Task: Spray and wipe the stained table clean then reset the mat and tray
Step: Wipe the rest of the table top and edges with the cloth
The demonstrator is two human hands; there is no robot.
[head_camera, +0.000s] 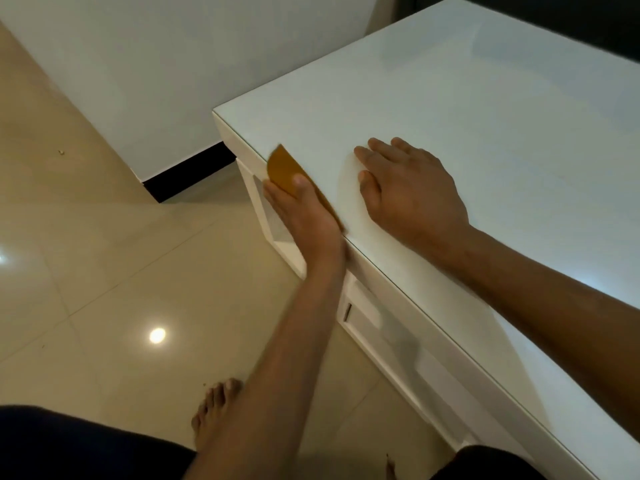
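Bare toes (216, 407) rest on the glossy beige floor tiles (104, 271) at lower centre. Above them, the left hand (304, 213) pinches a flat mustard-brown sheet (282, 169) at the white glass-topped bench (485, 133) edge. Just right, the right hand (408, 188) lies flat on the bench, fingers (381, 147) released.

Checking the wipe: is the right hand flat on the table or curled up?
Flat. The right hand lies palm down on the white table, fingers straight, holding nothing. The left hand holds a brownish-yellow piece at the edge.
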